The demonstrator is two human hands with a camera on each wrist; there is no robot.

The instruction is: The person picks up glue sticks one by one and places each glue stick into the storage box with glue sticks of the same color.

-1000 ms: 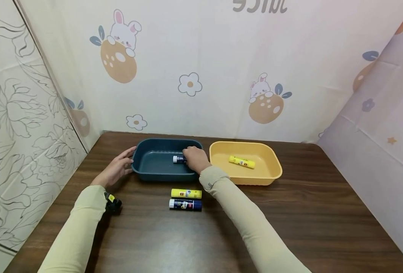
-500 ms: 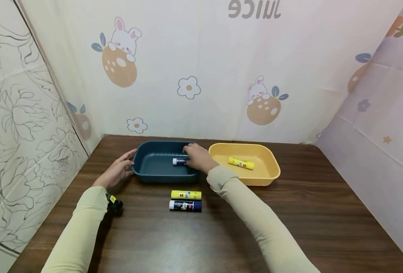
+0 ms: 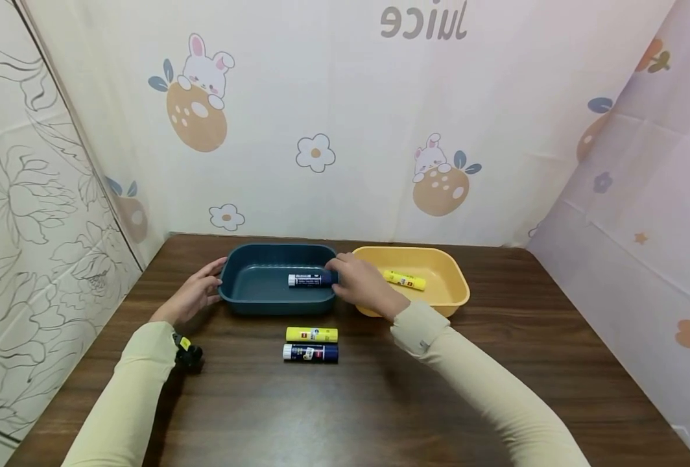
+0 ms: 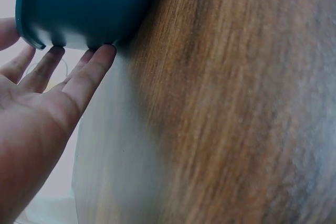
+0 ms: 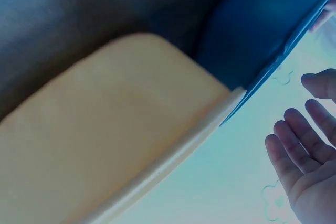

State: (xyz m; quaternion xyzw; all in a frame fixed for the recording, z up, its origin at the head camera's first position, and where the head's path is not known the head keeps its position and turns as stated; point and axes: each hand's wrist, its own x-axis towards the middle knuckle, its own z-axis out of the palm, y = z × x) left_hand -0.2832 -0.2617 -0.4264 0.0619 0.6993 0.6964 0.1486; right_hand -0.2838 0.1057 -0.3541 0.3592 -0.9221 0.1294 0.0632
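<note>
The left hand point(image 3: 190, 295), fingers straight, touches the long blue plastic tub point(image 3: 277, 307); the right hand point(image 3: 369, 285) is loose. One blue glue stick point(image 3: 310, 280) is inside, two sticks point(image 3: 312, 335) in front, one yellow stick point(image 3: 405, 280) in the yellow tub point(image 3: 445, 279) beside.

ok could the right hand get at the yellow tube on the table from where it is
Probably yes: the right hand looks empty, and the yellow tube lies uncovered on the table in front of the blue tray. The dark blue tube beside it seems unlikely to block a grasp.
</note>
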